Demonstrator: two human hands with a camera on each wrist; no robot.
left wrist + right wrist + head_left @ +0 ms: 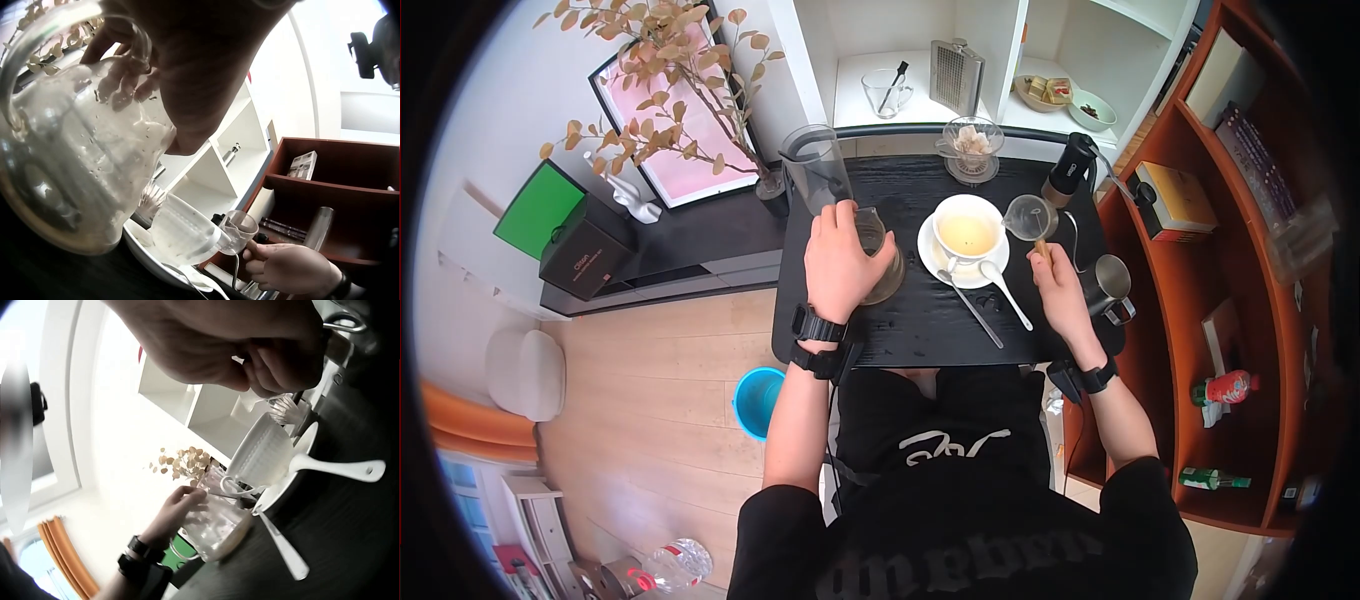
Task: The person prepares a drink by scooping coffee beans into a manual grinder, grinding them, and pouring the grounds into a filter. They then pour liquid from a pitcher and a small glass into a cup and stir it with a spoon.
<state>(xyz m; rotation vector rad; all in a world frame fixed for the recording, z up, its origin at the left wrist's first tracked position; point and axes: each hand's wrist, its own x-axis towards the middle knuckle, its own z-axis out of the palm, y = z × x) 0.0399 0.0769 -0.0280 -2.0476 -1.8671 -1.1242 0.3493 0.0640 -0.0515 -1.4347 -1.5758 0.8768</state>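
Observation:
My left hand [840,262] grips a clear glass coffee server [62,175] from above, around its upper part; the loop handle is free. The server stands on the black table, left of the white cup. My right hand [1060,290] holds a small glass pitcher [1030,217] by its wooden handle [1042,248]. This pitcher is close to the right rim of the white cup [970,238], which contains pale yellow liquid. Beneath the cup is a white saucer [927,250], with a white spoon [1012,300] and a metal spoon [980,315] leaning over its front edge.
Behind the cup stands a glass dripper [972,150] with a paper filter. A tall glass cylinder [815,170] is at the back left. A black grinder [1068,170] and a steel milk jug [1108,285] stand on the right. A blue bin [758,402] is on the floor.

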